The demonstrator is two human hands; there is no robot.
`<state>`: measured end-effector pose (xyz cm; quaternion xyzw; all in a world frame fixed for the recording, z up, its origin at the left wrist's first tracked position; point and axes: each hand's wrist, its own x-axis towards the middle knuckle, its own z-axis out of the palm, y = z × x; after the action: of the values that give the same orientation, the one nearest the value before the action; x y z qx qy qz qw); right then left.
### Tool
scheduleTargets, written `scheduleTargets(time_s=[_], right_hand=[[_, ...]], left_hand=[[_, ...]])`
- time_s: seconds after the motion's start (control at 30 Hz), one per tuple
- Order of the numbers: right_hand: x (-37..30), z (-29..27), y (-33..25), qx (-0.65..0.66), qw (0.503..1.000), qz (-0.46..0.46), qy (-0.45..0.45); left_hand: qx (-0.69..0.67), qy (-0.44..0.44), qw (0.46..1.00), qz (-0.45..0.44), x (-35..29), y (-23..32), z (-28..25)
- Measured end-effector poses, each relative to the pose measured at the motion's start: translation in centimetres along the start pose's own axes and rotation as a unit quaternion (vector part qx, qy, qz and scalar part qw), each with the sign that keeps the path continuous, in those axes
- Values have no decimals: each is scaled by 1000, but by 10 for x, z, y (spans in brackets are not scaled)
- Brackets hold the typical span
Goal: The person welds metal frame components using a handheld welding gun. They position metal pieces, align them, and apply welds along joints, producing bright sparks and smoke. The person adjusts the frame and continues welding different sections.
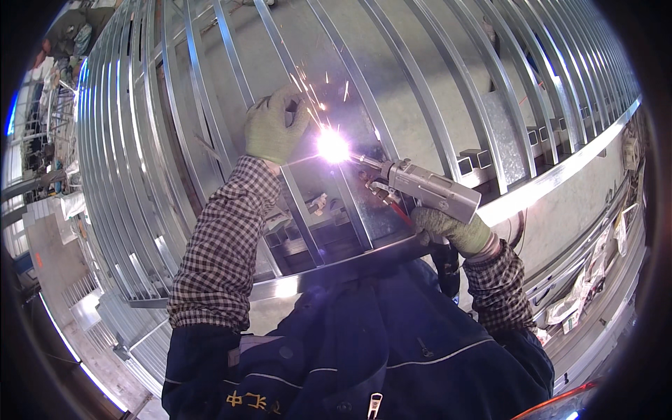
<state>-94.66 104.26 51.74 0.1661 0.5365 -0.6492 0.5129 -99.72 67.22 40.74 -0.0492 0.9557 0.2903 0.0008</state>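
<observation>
My right hand [451, 229], in a pale green work glove, grips a grey metal welding gun [434, 187] from below. Its thin nozzle points left, and a red hose and fittings hang under it. A white-violet glare [333, 145] burns at the tip, with orange sparks flying upward, and it hides the spot being welded. Just left of the glare, my left hand [274, 127], in a matching glove, is closed with thumb and finger curled together beside a shiny metal bar [281, 47]. What those fingers hold cannot be made out.
Long parallel bars form a large frame around both hands, with a front rail [329, 269] close to my body. Square tube ends [480, 158] show below the bars at right. Stacked metal lengths [588, 311] and plastic wrapping lie far right; flat panels [59, 248] lie at left.
</observation>
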Motion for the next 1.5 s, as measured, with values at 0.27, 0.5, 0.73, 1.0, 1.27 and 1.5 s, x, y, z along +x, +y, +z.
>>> scheduleTargets(time_s=[0.27,0.5,0.73,1.0,1.27,1.5], right_hand=[[-2,-6,3,15,1000,-16,-21],[-5,-4,6,26,998,-48,-23],[-7,0,-2,-28,999,-32,-17],[-4,2,7,-57,997,-13,49],[-6,-7,9,-102,993,43,46],[-10,-41,30,-191,978,-29,75]], left_hand=[[-11,11,1000,6,-1,0,-1],[-57,3,998,-28,-1,5,-3],[-16,-14,1000,-13,-2,0,-5],[-11,8,1000,-9,-6,-5,2],[-24,21,998,50,-4,-14,4],[36,97,990,99,5,-54,-40]])
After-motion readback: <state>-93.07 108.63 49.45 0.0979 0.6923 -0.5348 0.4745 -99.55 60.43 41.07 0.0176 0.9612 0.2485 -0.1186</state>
